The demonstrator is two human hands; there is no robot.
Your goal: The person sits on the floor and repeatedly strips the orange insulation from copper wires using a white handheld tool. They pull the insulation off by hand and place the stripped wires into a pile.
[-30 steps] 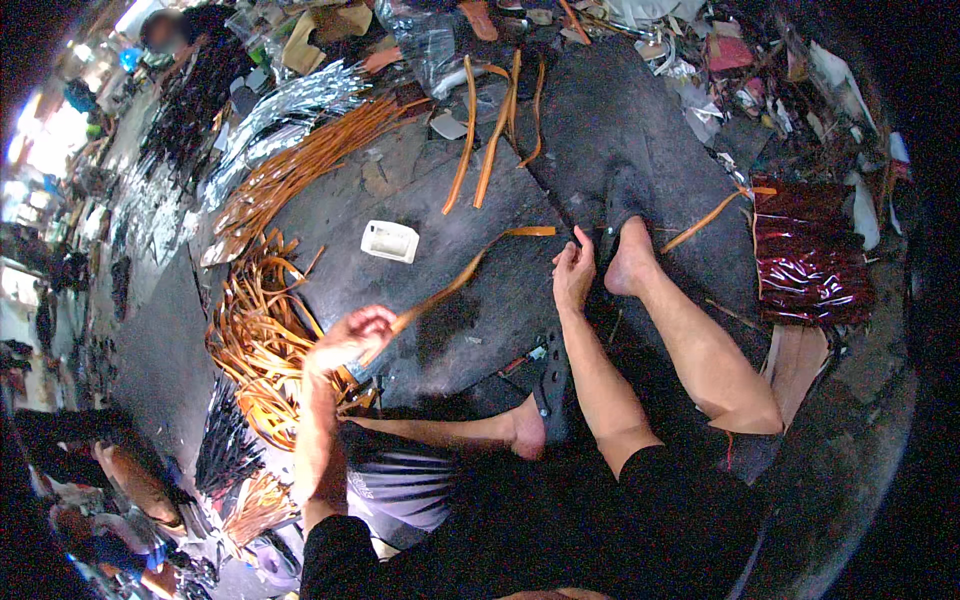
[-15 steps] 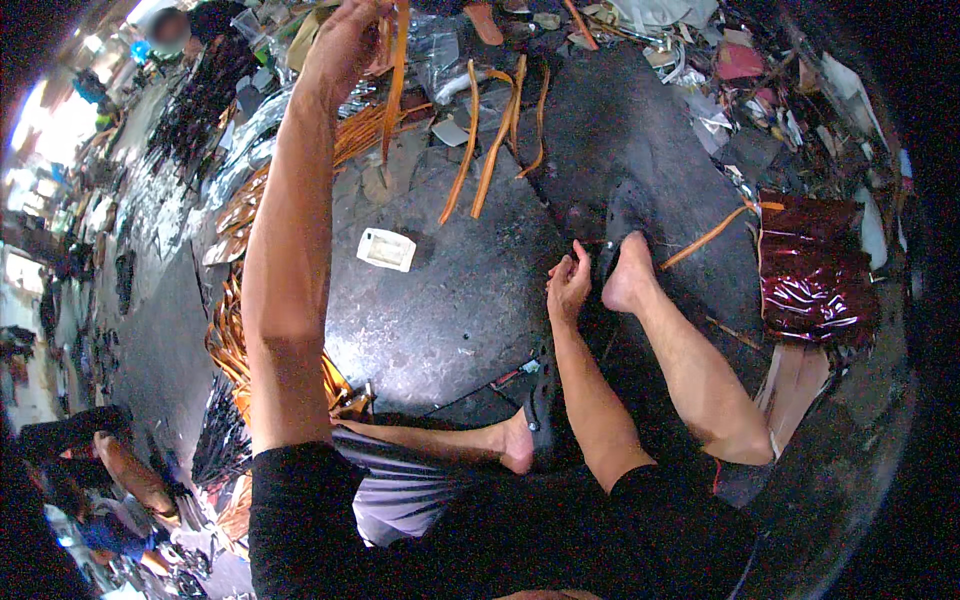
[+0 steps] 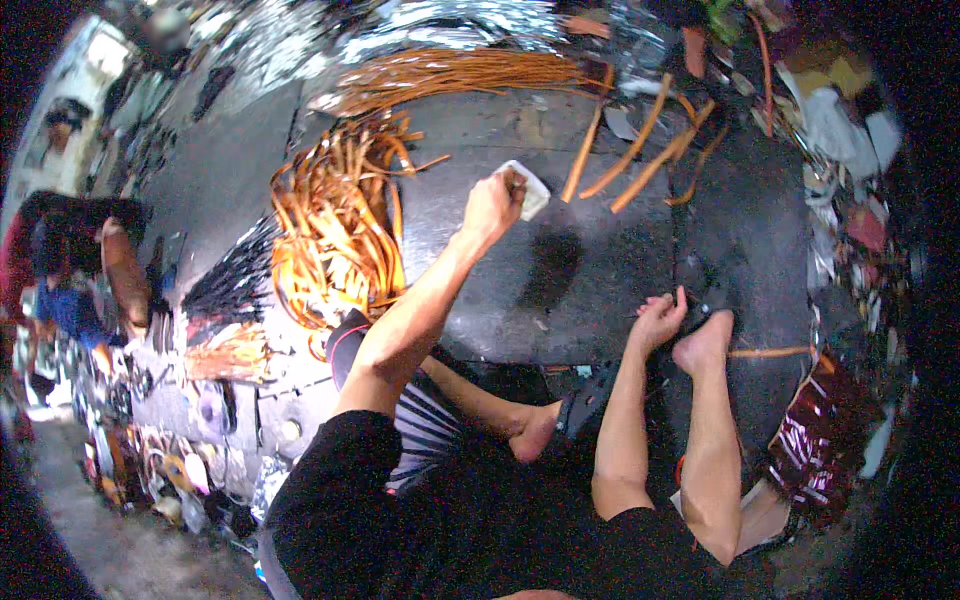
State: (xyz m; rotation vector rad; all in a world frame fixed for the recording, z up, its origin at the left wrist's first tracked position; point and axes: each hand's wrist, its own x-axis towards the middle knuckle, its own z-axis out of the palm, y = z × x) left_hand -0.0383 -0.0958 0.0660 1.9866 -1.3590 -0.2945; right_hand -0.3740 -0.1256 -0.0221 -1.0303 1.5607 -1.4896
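Note:
My left hand point(image 3: 492, 212) reaches out over the dark floor mat with its fingers bent around the near edge of a small, shallow white tray point(image 3: 538, 194). The fingertips lie partly in shadow, so any smaller thing among them is hidden. To the right of the tray, several flat orange-brown strips point(image 3: 632, 150) lie apart on the mat. My right hand point(image 3: 660, 318) rests beside my bare foot. One finger is stretched out and the others are loosely bent, with nothing visible in them.
A tangled heap of shiny orange strips point(image 3: 340, 235) lies left of my left arm. Beyond the mat runs a long bundle of brown strips point(image 3: 460, 80). A dark red glossy sheet point(image 3: 815, 430) lies at the right. Mixed scraps point(image 3: 850, 150) crowd the far right. Another person point(image 3: 70, 290) sits at the left.
My left hand has let go of an orange strip, which now lies beside the others, and come back to the white tray. The view has turned left. My right hand stays by the foot.

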